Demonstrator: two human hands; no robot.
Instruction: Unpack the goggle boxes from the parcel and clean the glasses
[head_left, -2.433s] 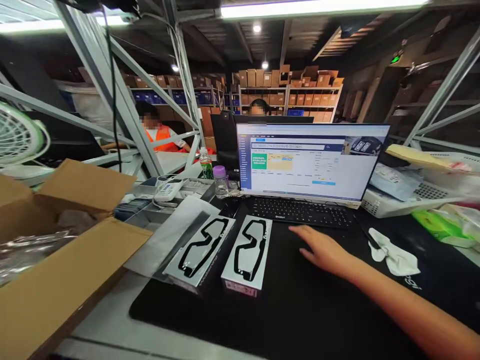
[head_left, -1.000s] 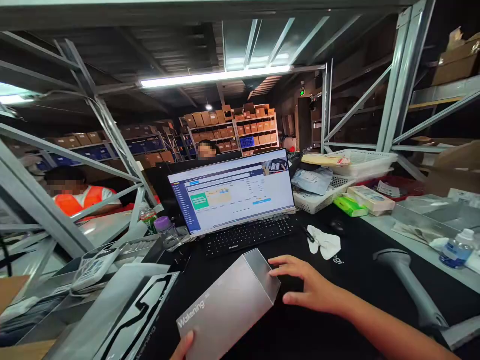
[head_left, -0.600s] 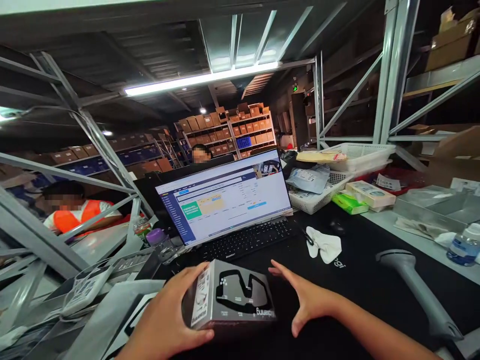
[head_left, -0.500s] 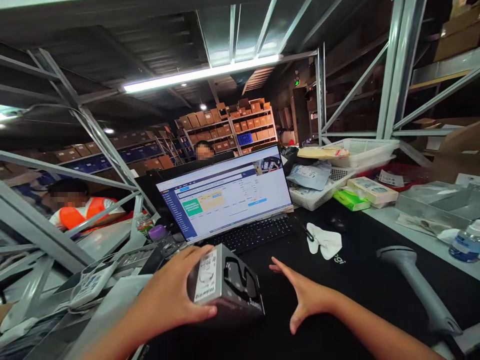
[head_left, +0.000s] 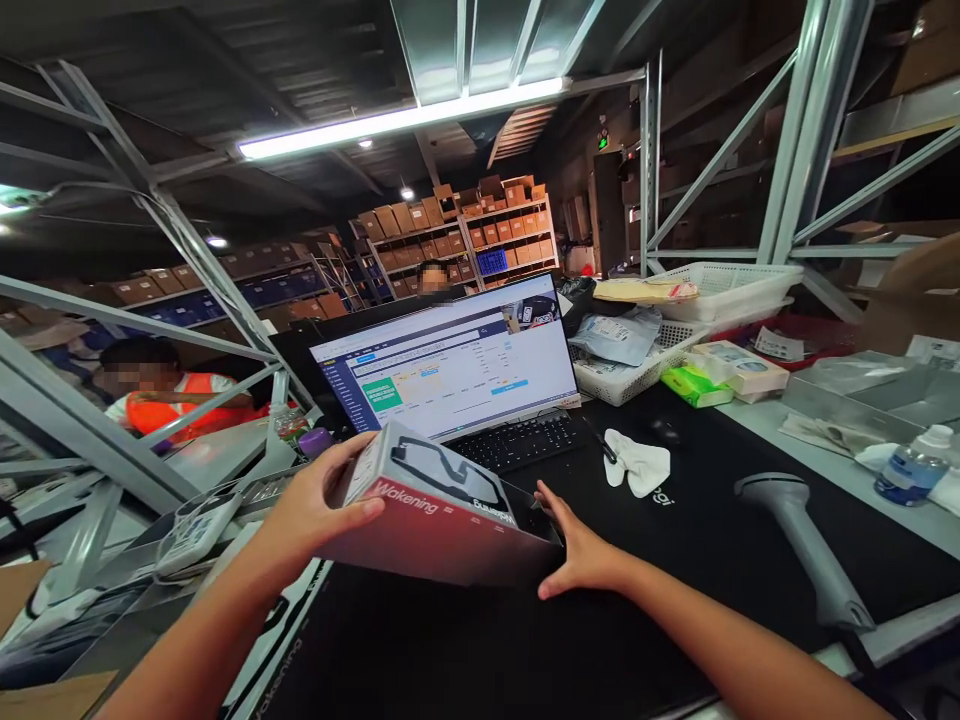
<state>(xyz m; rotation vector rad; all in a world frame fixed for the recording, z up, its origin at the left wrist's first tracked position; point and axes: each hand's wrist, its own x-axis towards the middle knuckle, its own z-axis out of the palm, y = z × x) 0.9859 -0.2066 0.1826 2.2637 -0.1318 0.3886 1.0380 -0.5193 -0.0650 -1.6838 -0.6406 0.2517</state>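
Observation:
A product box (head_left: 450, 535) marked "Wakening", with a picture of headphones or a similar loop-shaped item on its top face, is tilted above the black desk mat. My left hand (head_left: 311, 510) grips its left end, thumb along the near side and fingers behind. At the other end, my right hand (head_left: 581, 550) spans the box's right edge between thumb and fingers. The side turned toward me looks reddish and shiny. Behind the box are a keyboard (head_left: 525, 445) and a lit monitor (head_left: 442, 370). Another "Wakening" box (head_left: 281, 640) lies partly hidden beneath my left forearm.
A grey barcode scanner (head_left: 799, 540) lies on the right of the mat (head_left: 705, 560), near a white cloth or tissue (head_left: 637, 463). White baskets (head_left: 622, 385) with packages stand behind. A bottle (head_left: 913, 465) is far right. Metal rack bars (head_left: 135, 440) and an orange-vested person (head_left: 180, 400) are left.
The box has swung round, showing its long reddish side and more of its picture face. My right hand has come from apart to the box's right end.

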